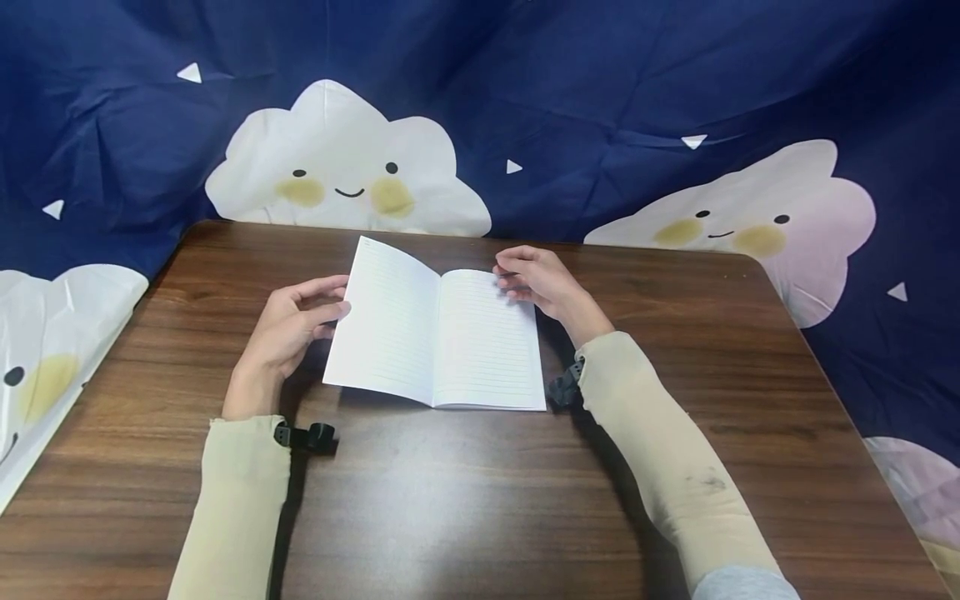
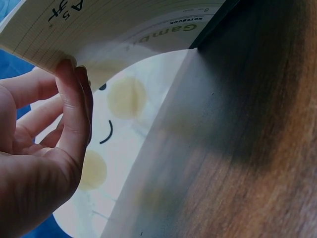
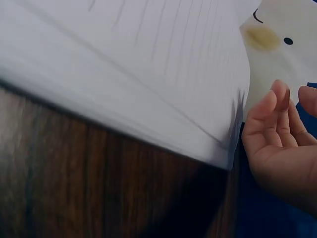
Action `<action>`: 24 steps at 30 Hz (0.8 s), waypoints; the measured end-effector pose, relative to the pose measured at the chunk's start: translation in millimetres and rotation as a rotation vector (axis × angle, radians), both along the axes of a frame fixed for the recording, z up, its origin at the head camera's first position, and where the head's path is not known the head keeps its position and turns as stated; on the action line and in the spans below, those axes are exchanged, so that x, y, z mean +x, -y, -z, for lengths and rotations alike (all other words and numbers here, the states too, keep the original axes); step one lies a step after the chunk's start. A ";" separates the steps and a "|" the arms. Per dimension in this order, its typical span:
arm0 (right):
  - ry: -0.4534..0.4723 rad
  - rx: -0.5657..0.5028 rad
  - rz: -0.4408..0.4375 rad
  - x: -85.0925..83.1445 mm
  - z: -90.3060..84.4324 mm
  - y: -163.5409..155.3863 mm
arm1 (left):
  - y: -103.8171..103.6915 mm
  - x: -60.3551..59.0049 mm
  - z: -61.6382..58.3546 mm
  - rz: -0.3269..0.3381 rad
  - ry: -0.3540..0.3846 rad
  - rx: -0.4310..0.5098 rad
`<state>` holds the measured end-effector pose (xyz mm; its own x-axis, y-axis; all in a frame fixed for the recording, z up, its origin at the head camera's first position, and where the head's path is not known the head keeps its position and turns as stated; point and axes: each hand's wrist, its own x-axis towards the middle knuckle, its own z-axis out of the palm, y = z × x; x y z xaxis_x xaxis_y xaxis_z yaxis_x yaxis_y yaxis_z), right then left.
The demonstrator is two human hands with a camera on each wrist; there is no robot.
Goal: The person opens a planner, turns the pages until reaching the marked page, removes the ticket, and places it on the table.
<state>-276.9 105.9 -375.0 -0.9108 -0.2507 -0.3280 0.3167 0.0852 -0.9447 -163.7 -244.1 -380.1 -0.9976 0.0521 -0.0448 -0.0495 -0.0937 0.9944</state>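
A notebook [image 1: 487, 350] with white lined pages lies open on the wooden table, its left side raised at a slant. My left hand [image 1: 288, 325] pinches the outer edge of that raised side between thumb and fingers. In the left wrist view, printed lettering shows on the underside of the notebook [image 2: 124, 29], above the left hand [image 2: 44, 119]. Over the top right corner of the right page is my right hand [image 1: 543, 279], fingers loosely bent. The right wrist view shows the right hand [image 3: 282, 134] holding nothing, just off the page edge.
The brown wooden table [image 1: 420, 508] extends on all sides of the notebook. Behind it hangs a dark blue cloth [image 1: 547, 75] printed with smiling clouds. A small black camera is strapped to each wrist, over beige sleeves [image 1: 240, 500].
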 end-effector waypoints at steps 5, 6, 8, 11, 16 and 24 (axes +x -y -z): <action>-0.015 0.014 0.005 -1.0 3.7 -6.2 | -0.4 0.2 0.6 -0.001 -0.001 0.008; -0.016 0.016 0.008 -1.4 4.5 -7.3 | -0.6 0.3 0.6 0.000 -0.002 0.006; -0.020 0.021 0.014 -2.1 5.6 -9.8 | -0.7 0.3 0.5 -0.001 -0.002 0.001; -0.023 0.031 0.015 -3.2 6.4 -12.9 | -0.8 0.5 0.0 -0.006 0.001 -0.008; -0.015 0.049 0.025 -3.5 8.3 -17.2 | -0.7 0.5 0.1 -0.001 0.003 -0.011; -0.029 0.043 0.015 -2.7 17.2 -22.4 | 0.4 0.9 0.5 0.001 0.001 -0.027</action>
<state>-279.6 128.3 -392.1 -0.9236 -0.2232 -0.3116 0.2907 0.1219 -0.9490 -162.7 -244.4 -380.6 -0.9976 0.0515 -0.0467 -0.0501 -0.0668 0.9965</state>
